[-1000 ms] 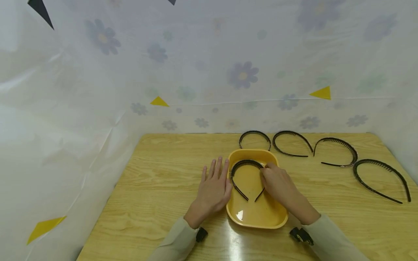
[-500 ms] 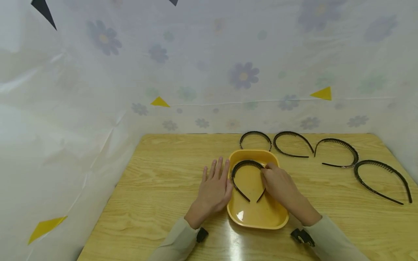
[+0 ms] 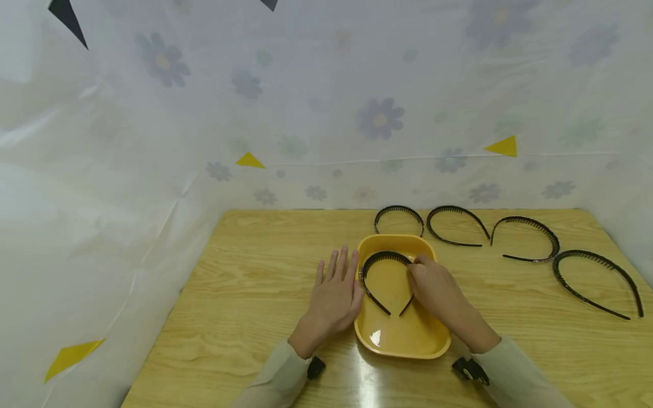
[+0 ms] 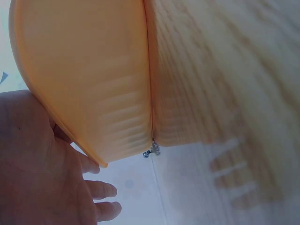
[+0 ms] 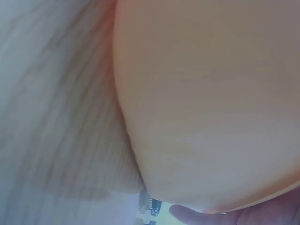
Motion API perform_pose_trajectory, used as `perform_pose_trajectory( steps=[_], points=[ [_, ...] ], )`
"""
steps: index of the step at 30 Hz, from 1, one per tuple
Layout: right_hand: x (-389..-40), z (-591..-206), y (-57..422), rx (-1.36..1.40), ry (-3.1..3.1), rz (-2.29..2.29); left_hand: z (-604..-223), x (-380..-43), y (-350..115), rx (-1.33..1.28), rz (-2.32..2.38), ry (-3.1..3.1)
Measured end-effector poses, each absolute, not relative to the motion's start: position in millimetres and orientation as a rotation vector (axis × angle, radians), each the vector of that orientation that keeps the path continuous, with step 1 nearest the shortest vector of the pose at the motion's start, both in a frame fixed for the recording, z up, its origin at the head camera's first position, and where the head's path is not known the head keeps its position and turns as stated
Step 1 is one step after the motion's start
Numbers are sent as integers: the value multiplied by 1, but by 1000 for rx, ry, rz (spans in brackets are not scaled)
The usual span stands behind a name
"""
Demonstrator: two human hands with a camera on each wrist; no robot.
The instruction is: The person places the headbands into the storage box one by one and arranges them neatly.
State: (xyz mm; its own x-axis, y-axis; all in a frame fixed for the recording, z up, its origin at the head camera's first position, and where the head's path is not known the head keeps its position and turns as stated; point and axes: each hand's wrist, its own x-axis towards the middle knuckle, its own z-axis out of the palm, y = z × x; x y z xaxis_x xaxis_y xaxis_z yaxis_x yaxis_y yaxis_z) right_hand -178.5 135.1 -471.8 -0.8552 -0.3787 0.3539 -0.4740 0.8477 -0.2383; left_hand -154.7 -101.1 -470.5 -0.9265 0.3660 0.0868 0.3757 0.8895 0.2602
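In the head view a yellow plastic basin [image 3: 403, 343] stands on the wooden table. A black toothed headband [image 3: 384, 256] lies inside it, its two ends pointing toward the person. My right hand [image 3: 441, 292] reaches over the basin's right rim and pinches the headband's right side; the fingertips are partly hidden behind the hand. My left hand [image 3: 334, 294] lies with straight fingers along the basin's left rim. The left wrist view shows the left hand [image 4: 44, 164] against the basin's outer wall [image 4: 89, 70]. Fingers of the right hand [image 5: 262, 215] show under the rim in the right wrist view.
Several more black headbands lie in an arc on the table [image 3: 245, 317]: one behind the basin [image 3: 399, 208], a second headband [image 3: 454, 208] beside it, a third headband [image 3: 551, 235] further right, and a headband [image 3: 592, 253] at the far right. A flower-patterned white sheet [image 3: 326, 113] hangs behind.
The headband's free ends in the basin have shifted slightly to the right since the first frame. Both hands stay almost in place.
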Motion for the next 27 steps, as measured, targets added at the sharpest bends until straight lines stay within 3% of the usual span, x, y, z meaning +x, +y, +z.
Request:
perform_pose_trajectory(
  steps=[17,27],
  points=[
    [-169,-461,134,644,-2700,299,-469,-153,-100,-583,-398,-3029],
    [-164,-443,152,693,-2644,429,-469,-152,-100,-575,-417,-3013]
  ],
)
